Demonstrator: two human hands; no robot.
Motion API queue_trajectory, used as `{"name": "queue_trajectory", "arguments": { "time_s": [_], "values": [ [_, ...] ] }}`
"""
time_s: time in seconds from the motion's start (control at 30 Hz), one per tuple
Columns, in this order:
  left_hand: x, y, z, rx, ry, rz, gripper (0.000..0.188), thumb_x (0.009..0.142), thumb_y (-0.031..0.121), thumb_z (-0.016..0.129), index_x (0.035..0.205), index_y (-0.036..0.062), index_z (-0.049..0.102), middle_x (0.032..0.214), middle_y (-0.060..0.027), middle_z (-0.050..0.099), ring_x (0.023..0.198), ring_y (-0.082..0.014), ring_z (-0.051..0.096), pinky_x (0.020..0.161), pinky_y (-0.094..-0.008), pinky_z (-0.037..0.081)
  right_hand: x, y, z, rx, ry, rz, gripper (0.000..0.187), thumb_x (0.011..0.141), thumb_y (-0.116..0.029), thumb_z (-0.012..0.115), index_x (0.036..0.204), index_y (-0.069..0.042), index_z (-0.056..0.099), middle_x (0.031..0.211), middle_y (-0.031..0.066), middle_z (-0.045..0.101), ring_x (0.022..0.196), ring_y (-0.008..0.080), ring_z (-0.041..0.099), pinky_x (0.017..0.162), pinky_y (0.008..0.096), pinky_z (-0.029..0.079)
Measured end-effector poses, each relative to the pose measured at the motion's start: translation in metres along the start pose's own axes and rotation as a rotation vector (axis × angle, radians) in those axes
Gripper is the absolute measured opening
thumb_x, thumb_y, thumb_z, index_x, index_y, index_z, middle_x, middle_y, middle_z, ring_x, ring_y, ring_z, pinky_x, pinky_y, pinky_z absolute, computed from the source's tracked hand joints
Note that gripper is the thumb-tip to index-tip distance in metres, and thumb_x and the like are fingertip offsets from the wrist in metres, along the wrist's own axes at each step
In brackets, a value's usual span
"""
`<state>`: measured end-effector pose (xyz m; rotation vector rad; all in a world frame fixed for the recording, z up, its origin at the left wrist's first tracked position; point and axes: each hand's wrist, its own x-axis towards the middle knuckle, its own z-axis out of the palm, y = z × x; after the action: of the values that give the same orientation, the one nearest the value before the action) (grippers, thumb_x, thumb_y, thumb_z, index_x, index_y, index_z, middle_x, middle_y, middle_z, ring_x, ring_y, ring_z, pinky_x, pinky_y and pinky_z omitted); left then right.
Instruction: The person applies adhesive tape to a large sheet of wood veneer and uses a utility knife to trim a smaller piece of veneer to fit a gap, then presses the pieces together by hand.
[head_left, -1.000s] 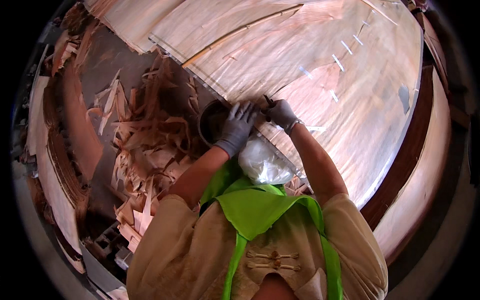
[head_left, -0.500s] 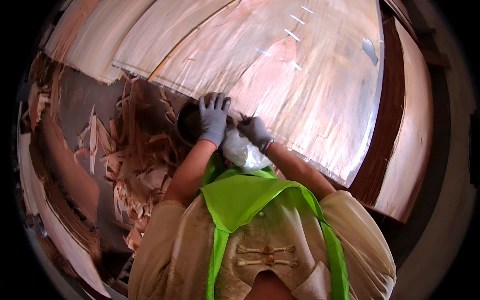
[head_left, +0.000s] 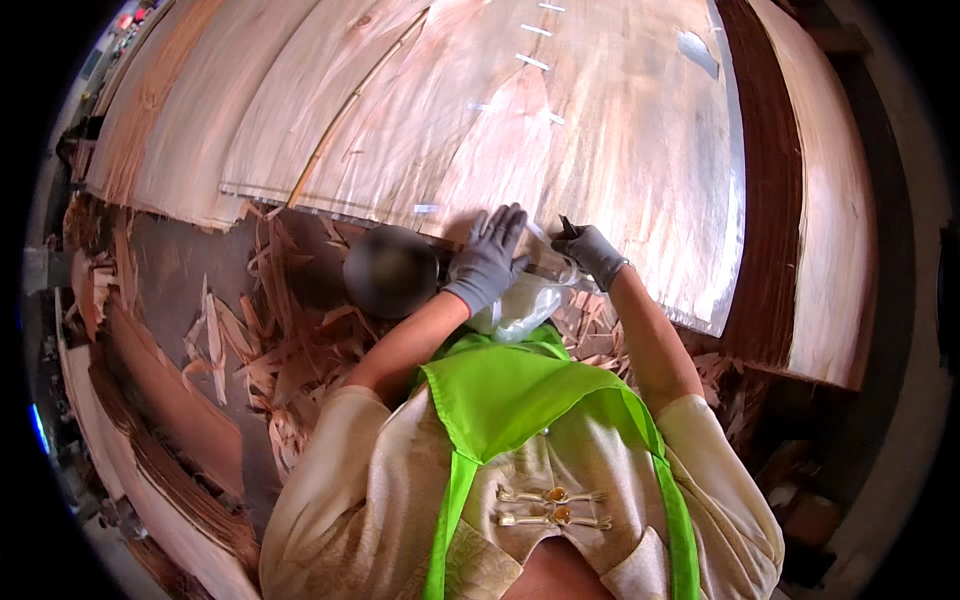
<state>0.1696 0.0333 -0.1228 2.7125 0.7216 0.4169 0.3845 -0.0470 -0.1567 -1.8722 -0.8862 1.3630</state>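
My left hand (head_left: pixel 488 262), in a grey glove, lies flat with its fingers stretched over the near edge of a large pale wood veneer sheet (head_left: pixel 640 170). To its right, my gloved right hand (head_left: pixel 592 254) is closed round a small dark pointed tool (head_left: pixel 567 227), mostly hidden in the fingers, whose tip rests at the sheet's edge. A thin whitish strip (head_left: pixel 536 232) lies between the two hands. Below them, against my green apron (head_left: pixel 500 385), hangs a clear plastic bag (head_left: pixel 527 312). Several short white tape pieces (head_left: pixel 533 62) mark a seam in the veneer.
Left of my left hand stands a dark round container (head_left: pixel 390 270), its inside blurred. Torn veneer scraps (head_left: pixel 290 340) heap up at the left. A thin stick (head_left: pixel 355 100) lies across the sheets. Stacked veneer (head_left: pixel 815 200) edges the right side, with more sheets (head_left: pixel 170 370) at lower left.
Both hands have moved right along the veneer's edge and farther apart. The left now lies flat on the sheet, away from the round container, which shows more fully. The view has shifted too.
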Motion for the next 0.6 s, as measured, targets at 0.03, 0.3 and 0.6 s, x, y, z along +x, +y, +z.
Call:
{"name": "queue_trajectory", "arguments": {
  "time_s": [0.03,0.3,0.6],
  "values": [
    [0.003,0.005,0.004,0.054,-0.078,0.075,0.066,0.084,0.038,0.053,0.140,0.0084,0.032,0.146,-0.0110,0.029,0.135,-0.0280,0.025,0.111,-0.0477,0.013,0.004,0.009,-0.001,0.021,0.010,0.006,0.017,0.082,-0.016,0.067,0.082,0.001,0.066,0.067,-0.0009,0.056,0.059,0.0066,0.045,0.053,0.0262,0.039],
    [0.005,0.006,0.019,0.295,-0.248,0.111,0.049,0.087,0.037,0.049,0.132,0.0186,0.047,0.144,-0.0059,0.035,0.134,-0.0219,0.027,0.107,-0.0572,0.012,-0.033,0.008,0.042,0.214,0.222,0.177,0.022,0.076,-0.021,0.070,0.074,0.001,0.067,0.062,0.0021,0.059,0.055,0.0121,0.050,0.052,0.0308,0.042],
    [0.025,0.023,0.007,0.267,-0.230,0.086,0.043,0.083,0.033,0.054,0.124,0.0191,0.053,0.131,-0.0071,0.046,0.123,-0.0244,0.039,0.105,-0.0576,0.016,-0.076,0.036,0.032,0.605,0.235,0.126,0.018,0.082,-0.019,0.064,0.089,-0.003,0.064,0.068,-0.0011,0.056,0.054,0.0076,0.047,0.046,0.0236,0.037]
  ]
}}
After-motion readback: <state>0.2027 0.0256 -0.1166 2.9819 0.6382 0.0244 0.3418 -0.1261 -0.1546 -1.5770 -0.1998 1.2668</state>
